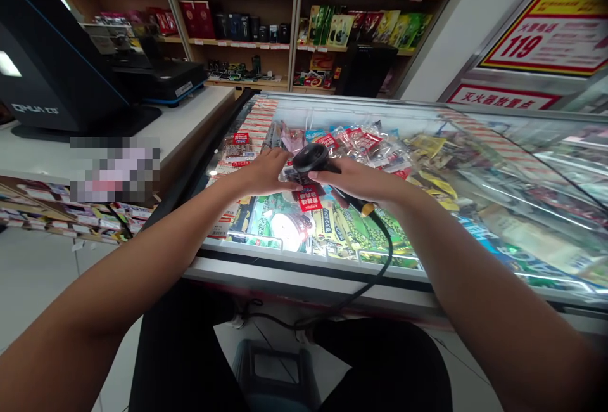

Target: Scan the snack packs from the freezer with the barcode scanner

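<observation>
Small retail shop: wooden shelves [237, 19] stocked with boxed goods, glass-top freezer [427, 146] full of packaged food, checkout terminal [52, 70] on counter [190, 120], handheld barcode scanner [311, 158].

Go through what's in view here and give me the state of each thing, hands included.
Scanner: held in right hand, head down over a packet.
Packet: clear, lying on freezer lid, left hand flat against it.
Cable: hanging slack from scanner to floor.
Freezer lid: closed, packets piled on top.
Monitor: upright on counter.

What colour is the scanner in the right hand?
Black scanner, held in the right hand; clearest in the head view.
</observation>
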Available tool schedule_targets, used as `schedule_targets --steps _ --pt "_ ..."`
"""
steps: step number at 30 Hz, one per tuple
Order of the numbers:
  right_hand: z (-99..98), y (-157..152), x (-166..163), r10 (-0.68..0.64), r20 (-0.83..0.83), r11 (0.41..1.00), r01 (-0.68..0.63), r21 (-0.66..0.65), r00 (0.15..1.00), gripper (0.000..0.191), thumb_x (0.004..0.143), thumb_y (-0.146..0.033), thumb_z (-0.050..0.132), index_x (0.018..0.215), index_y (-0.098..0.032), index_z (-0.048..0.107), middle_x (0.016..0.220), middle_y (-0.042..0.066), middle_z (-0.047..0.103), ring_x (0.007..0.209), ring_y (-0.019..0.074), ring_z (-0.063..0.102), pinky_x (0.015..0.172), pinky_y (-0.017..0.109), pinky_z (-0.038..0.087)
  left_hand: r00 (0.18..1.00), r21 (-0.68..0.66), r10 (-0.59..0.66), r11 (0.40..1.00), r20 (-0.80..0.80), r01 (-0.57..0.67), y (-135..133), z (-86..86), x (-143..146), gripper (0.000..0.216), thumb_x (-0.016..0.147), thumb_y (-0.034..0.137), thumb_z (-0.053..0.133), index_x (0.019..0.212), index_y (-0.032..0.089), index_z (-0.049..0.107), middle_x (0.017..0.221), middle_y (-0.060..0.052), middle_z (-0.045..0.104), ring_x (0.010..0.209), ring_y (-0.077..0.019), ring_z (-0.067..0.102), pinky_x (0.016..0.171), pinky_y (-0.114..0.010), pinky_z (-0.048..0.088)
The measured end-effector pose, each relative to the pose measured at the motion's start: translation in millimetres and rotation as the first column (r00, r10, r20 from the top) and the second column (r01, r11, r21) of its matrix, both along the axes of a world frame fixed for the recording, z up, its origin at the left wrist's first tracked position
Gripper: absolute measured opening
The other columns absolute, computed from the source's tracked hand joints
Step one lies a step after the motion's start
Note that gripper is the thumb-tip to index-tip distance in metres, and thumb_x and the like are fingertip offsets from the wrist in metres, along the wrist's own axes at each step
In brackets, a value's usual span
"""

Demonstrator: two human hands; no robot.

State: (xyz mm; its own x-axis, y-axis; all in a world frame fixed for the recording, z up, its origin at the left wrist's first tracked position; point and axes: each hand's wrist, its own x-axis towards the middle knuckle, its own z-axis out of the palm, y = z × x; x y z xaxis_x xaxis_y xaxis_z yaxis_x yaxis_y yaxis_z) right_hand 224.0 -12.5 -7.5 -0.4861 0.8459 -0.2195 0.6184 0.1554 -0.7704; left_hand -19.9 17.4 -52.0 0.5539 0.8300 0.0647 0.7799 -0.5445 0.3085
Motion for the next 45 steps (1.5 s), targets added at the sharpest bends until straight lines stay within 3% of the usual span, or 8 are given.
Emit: schedule_targets --steps 3,7,10,15,31,39,42,45 --pt "-1.7 -1 -3 -0.032 -0.089 0.998 0.027 -0.053 0.995 0.043 0.094 -0.064 0.066 0.094 -0.022 0.06 0.059 0.005 0.062 0.051 0.0174 0.056 0.046 0.028 0.039 0.998 -0.002 0.063 0.998 -0.011 -0.063 -2 1.9 7 0.086 0.082 0.063 0.07 0.151 0.016 0.046 0.143 -0.019 0.056 0.136 -0.0371 0.049 0.111 -0.049 0.045" --pt "2.6 -3 -4 -0.163 -0.276 0.974 0.111 -0.196 0.947 0.043 0.091 -0.062 0.071 0.103 -0.021 0.062 0.069 0.006 0.065 0.05 0.014 0.05 0.042 0.027 0.036 0.984 -0.133 0.167 0.978 0.06 -0.158 2 3.9 6 0.083 0.077 0.054 0.077 0.146 0.015 0.051 0.143 -0.019 0.058 0.126 -0.0346 0.059 0.101 -0.045 0.051" --pt "4.5 -3 -2 -0.156 -0.399 0.935 0.006 -0.353 0.903 0.04 0.093 -0.06 0.069 0.096 -0.021 0.061 0.079 0.008 0.068 0.047 0.01 0.044 0.04 0.026 0.033 0.974 -0.117 0.148 0.985 0.174 -0.129 7 5.5 -2 0.075 0.078 0.045 0.079 0.143 0.015 0.054 0.142 -0.015 0.062 0.121 -0.0294 0.063 0.098 -0.039 0.052" --pt "3.5 -1 1 -0.072 -0.416 0.89 -0.13 -0.436 0.906 0.041 0.096 -0.06 0.064 0.088 -0.02 0.059 0.064 0.002 0.059 0.041 0.0074 0.037 0.039 0.023 0.03 0.947 -0.204 0.202 0.967 0.252 -0.152 16 8.1 -11 0.039 0.088 0.02 0.061 0.126 0.017 0.068 0.117 -0.009 0.076 0.097 -0.0196 0.072 0.073 -0.028 0.053" --pt "6.3 -7 0 -0.072 -0.359 0.889 -0.104 -0.446 0.93 0.042 0.095 -0.06 0.065 0.086 -0.02 0.06 0.059 0.003 0.057 0.041 0.0106 0.042 0.038 0.023 0.033 0.927 -0.121 0.191 0.98 0.323 -0.16 26 2.3 -18 0.03 0.087 0.017 0.06 0.112 0.02 0.075 0.111 -0.006 0.078 0.095 -0.0181 0.072 0.072 -0.027 0.052" --pt "8.4 -8 1 -0.075 -0.355 0.882 -0.105 -0.46 0.932 0.045 0.094 -0.065 0.064 0.085 -0.021 0.058 0.059 0.002 0.056 0.041 0.0104 0.04 0.038 0.025 0.031 0.914 -0.169 0.224 0.97 0.339 -0.176 23 5.8 -15 0.032 0.086 0.014 0.061 0.115 0.018 0.074 0.109 -0.007 0.078 0.092 -0.0175 0.071 0.07 -0.027 0.052" --pt "12.1 -7 1 -0.087 -0.372 0.92 -0.069 -0.386 0.924 0.045 0.091 -0.065 0.067 0.087 -0.021 0.059 0.066 0.004 0.061 0.042 0.01 0.04 0.037 0.026 0.031 0.905 -0.157 0.226 0.971 0.362 -0.18 23 12.3 -18 0.037 0.085 0.011 0.059 0.118 0.018 0.074 0.116 -0.007 0.077 0.097 -0.0181 0.07 0.075 -0.028 0.053" --pt "14.7 -2 4 -0.174 -0.358 0.977 0.115 -0.18 0.918 0.041 0.091 -0.061 0.07 0.094 -0.021 0.063 0.075 0.007 0.067 0.044 0.0109 0.043 0.038 0.028 0.033 0.88 -0.117 0.312 0.95 0.357 -0.29 26 22.5 -31 0.047 0.082 0.004 0.053 0.121 0.02 0.074 0.12 -0.006 0.076 0.094 -0.0179 0.07 0.077 -0.029 0.054"
